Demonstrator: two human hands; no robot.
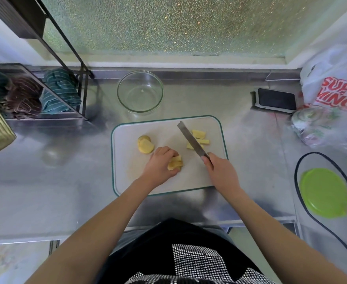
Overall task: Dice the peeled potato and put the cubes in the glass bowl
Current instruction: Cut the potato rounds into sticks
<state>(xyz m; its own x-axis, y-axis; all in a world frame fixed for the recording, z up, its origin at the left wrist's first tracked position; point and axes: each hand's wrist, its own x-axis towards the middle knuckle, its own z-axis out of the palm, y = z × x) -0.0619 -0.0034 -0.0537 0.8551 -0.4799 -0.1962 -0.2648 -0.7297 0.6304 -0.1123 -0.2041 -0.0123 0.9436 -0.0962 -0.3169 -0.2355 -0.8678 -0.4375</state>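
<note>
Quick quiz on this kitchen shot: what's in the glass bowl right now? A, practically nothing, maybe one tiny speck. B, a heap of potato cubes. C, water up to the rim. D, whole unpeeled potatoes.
A: the glass bowl behind the cutting board looks bare apart from one tiny speck, while the potato pieces all lie on the board.

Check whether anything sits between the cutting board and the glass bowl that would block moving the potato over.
Nothing visible does. The glass bowl stands just beyond the cutting board, with bare counter between them.
</note>
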